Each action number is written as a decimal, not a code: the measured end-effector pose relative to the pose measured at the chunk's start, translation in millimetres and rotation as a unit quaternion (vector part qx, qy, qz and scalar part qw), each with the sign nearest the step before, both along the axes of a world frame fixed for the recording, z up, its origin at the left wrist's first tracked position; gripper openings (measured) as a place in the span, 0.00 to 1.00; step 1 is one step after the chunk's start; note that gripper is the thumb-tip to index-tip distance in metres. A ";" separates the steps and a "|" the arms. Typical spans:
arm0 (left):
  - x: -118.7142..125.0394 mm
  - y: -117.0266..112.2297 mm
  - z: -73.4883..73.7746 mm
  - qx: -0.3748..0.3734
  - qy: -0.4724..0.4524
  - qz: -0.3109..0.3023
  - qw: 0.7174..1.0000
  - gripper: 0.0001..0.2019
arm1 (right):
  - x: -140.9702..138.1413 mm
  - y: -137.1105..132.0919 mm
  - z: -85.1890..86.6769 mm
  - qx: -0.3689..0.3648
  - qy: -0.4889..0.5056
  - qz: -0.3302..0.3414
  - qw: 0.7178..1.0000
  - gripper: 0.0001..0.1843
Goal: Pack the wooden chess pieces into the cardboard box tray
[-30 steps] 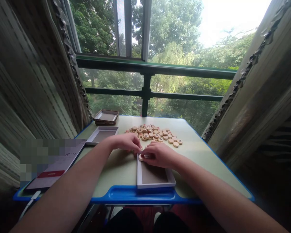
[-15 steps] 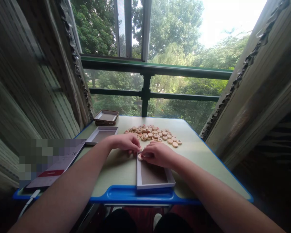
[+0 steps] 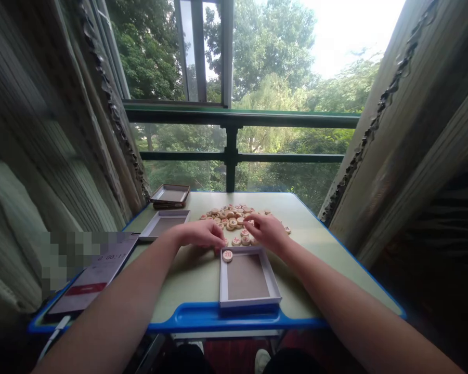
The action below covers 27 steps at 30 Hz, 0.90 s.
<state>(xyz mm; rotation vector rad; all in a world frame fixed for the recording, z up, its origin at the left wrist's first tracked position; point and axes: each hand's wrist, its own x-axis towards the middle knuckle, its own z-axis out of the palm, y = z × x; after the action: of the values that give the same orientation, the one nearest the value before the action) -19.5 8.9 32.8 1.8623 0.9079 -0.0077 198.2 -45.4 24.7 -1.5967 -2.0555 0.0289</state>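
Observation:
One round wooden xiangqi piece (image 3: 227, 256) with a red character lies in the top left corner of a shallow white-walled box (image 3: 249, 302). My left hand (image 3: 203, 234) is beside that corner, fingers curled and pressed together; a small piece shows at its fingertips, and what it grips is hidden. Beyond the box, my right hand (image 3: 267, 228) reaches over the heap of xiangqi pieces (image 3: 233, 222), its fingers apart and nothing visible in them. A few pieces (image 3: 236, 241) lie face up between the heap and the box's far edge.
Another shallow box (image 3: 166, 224) lies on the left, with stacked brown-edged trays (image 3: 170, 194) behind it. At the left edge, a tablet-like device (image 3: 88, 285) has a white cable (image 3: 56, 332) plugged in. The table (image 3: 315, 275) has a blue rim and stands before a railed window.
My right hand has let go of the piece in the box's corner and moved away, up and right, to the heap. The left hand stays near the box's corner.

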 end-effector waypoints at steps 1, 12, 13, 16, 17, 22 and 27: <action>0.8 -0.3 -0.1 -0.003 0.001 0.005 1.000 0.19 | 4.0 3.4 -0.5 -0.001 0.005 -0.027 1.000 0.13; 6.4 -7.6 2.9 0.035 -0.012 0.014 0.999 0.17 | 5.4 8.4 -3.1 -0.084 -0.041 0.028 0.995 0.11; 6.8 -7.3 2.5 0.038 -0.013 0.018 0.999 0.17 | 6.0 9.3 -3.6 -0.085 -0.041 0.028 0.995 0.11; 7.9 -6.0 1.0 0.055 -0.010 0.033 0.998 0.17 | 10.1 12.7 -5.1 -0.079 -0.045 0.041 0.995 0.12; 8.1 -5.7 0.7 0.059 -0.009 0.037 0.998 0.17 | 11.8 13.5 -5.4 -0.077 -0.052 0.054 0.994 0.13; 7.5 -6.8 1.3 0.057 -0.011 0.042 0.997 0.17 | 18.8 13.6 -3.6 -0.076 -0.095 0.119 0.985 0.14; 8.6 -7.8 3.0 0.057 -0.026 0.067 0.996 0.21 | 17.8 10.7 -2.3 -0.085 -0.074 0.123 0.986 0.14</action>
<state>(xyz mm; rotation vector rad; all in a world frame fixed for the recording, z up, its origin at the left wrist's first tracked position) -10.9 1.1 35.9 1.8937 1.0121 0.1781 216.0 -34.7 22.3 -1.4694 -2.4129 0.1844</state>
